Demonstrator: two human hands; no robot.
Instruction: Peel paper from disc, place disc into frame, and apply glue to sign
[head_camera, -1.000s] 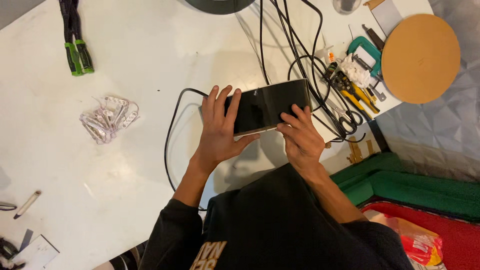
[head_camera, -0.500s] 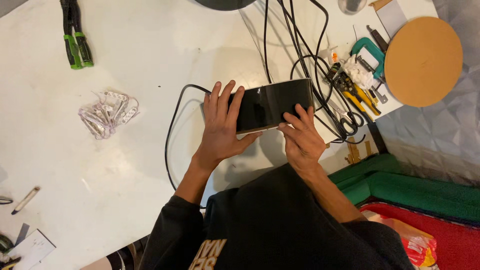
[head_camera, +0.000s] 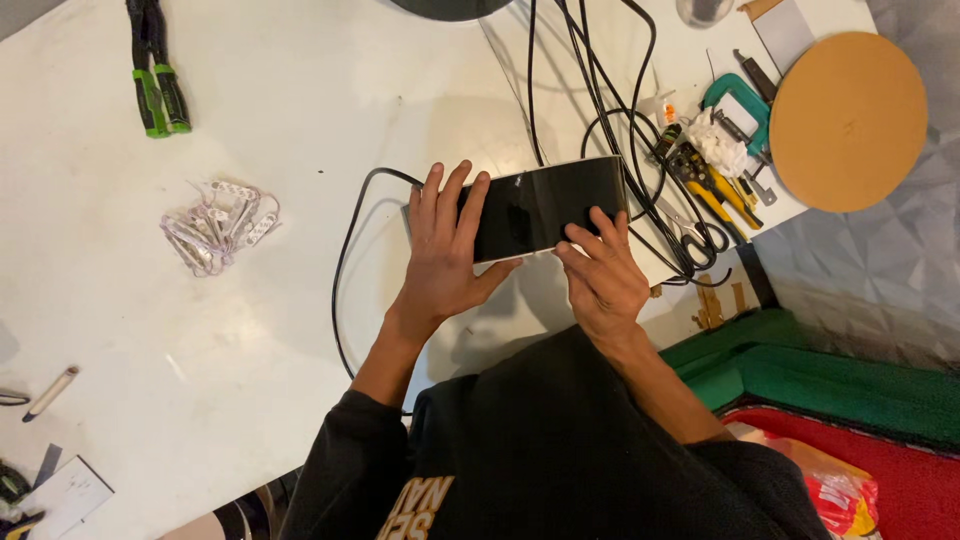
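Pressing flat: left hand (head_camera: 445, 255) has its fingers (head_camera: 450, 195) spread apart and laid over the left end of a glossy black panel (head_camera: 545, 205), thumb tucked under the near edge. Right hand (head_camera: 605, 275) sits at the panel's lower right edge, fingers (head_camera: 605, 225) close together and curled onto it — whether they grip the edge or just rest on it, can't tell from this angle.

Panel lies on the white table (head_camera: 300, 120), roughly centre, tilted slightly up to the right. A black cable (head_camera: 345, 270) loops out from its left end and runs down toward the body.

Further out — a bundle of black cables (head_camera: 590, 70) behind the panel, a pile of hand tools with yellow grips (head_camera: 715, 185) just right of it, a round cork-coloured disc (head_camera: 848, 105) beyond. Left side: a tangle of small white modules on wire (head_camera: 215, 225), green-handled pliers (head_camera: 155, 70) at top left.
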